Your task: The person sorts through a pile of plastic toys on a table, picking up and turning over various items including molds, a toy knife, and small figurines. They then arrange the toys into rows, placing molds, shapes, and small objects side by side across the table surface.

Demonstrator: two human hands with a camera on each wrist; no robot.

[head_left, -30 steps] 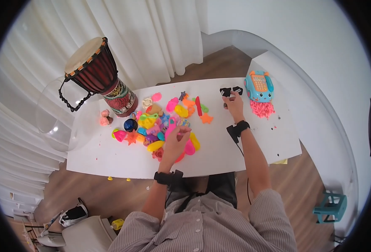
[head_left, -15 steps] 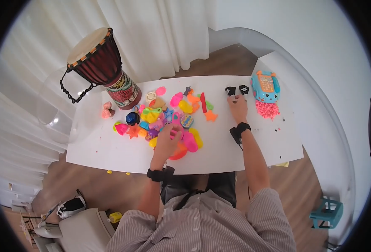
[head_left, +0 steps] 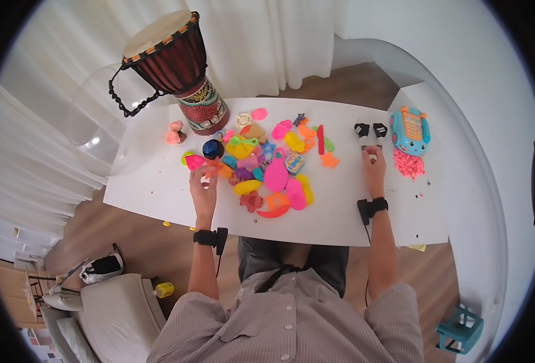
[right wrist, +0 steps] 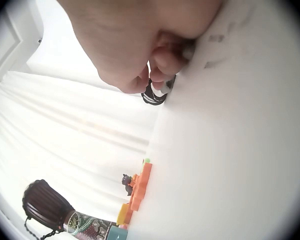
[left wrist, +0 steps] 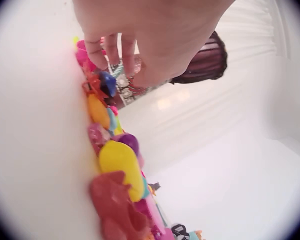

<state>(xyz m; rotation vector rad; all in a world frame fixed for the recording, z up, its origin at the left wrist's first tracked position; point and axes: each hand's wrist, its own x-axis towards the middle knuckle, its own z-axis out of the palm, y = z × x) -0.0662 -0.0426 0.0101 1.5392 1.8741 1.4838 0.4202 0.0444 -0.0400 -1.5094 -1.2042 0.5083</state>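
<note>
My left hand (head_left: 203, 196) is above the near-left side of the toy heap, with its fingers loosely bent and parted. Its fingertips overlap an orange starfish toy (head_left: 212, 166); a pink toy (head_left: 193, 161) is just beyond. In the left wrist view, my fingers (left wrist: 127, 55) are near the pink toy (left wrist: 84, 56) and nothing shows between them. On the right, my right hand (head_left: 374, 175) has thumb and fingers bent, tips right at two small black-and-white shoe-shaped pieces (head_left: 380, 129). I cannot tell whether it pinches them; the curled fingers (right wrist: 162, 62) partly hide one piece (right wrist: 152, 96).
Colourful toys, including a pink paddle-shaped one (head_left: 275, 173) and a yellow one (head_left: 247, 187), cover the white table's (head_left: 334, 212) middle. A tall drum (head_left: 185, 72) stands at the back left. A blue toy phone (head_left: 411, 130) with pink bits (head_left: 409, 163) is at right.
My left hand has moved left from the pink paddle toy to the starfish. The right hand stays by the black pieces, which now lie more parallel. The head view has shifted.
</note>
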